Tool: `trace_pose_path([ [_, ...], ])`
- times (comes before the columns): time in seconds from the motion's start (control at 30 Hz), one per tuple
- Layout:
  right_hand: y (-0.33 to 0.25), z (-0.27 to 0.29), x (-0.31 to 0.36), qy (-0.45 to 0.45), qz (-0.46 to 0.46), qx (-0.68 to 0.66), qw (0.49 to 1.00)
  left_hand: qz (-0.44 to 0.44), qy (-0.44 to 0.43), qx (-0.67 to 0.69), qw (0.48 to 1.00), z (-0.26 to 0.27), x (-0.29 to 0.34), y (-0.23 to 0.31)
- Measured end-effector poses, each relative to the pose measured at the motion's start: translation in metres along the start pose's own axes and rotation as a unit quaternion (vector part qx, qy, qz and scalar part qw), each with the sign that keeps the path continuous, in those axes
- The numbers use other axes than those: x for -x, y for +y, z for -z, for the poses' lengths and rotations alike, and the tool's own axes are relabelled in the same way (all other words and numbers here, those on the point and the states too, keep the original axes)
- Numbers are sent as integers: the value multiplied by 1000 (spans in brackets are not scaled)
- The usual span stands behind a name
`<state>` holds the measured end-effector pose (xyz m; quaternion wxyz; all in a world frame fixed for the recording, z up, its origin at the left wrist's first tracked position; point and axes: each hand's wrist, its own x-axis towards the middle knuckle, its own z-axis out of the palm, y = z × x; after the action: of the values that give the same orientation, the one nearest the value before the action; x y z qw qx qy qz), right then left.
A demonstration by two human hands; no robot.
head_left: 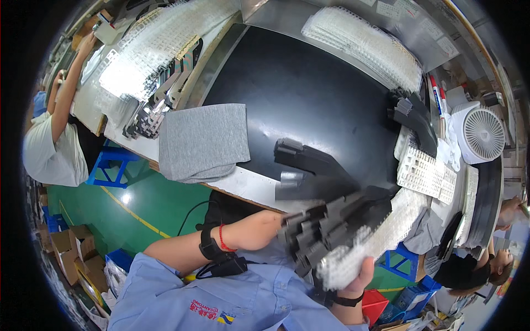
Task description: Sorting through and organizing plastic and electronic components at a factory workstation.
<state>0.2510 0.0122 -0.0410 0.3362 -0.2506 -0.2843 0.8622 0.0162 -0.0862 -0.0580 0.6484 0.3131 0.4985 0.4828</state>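
Observation:
In front of my chest is a bundle of dark, flat, angled parts, their stepped ends fanned toward me. My left hand grips the bundle from the left, its fingertips hidden behind the parts. A crumpled-looking white textured piece lies against the near right side of the bundle. My right hand holds this white piece from below, thumb up along its edge; its other fingers are mostly hidden. Just beyond the bundle, more dark angled parts lie on the black mat, partly blurred.
A folded grey cloth lies at the mat's left edge. White perforated sheets are stacked behind the mat. At right are another dark part pile, a white grid tray and a white fan. A co-worker is at left.

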Motion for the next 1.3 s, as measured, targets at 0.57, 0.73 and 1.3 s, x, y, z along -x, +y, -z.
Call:
trace_pose_path([
  [0.57, -1, 5, -6, 130, -56, 205, 969, -15, -51, 102, 993, -13, -7, 13],
  [0.73, 2, -3, -8, 146, -30, 163, 975, -31, -34, 51, 998, -17, -3, 21],
  [1.3, 0, 2, -8, 102, -43, 160, 981, -21, -16, 57, 998, -17, -2, 23],
])
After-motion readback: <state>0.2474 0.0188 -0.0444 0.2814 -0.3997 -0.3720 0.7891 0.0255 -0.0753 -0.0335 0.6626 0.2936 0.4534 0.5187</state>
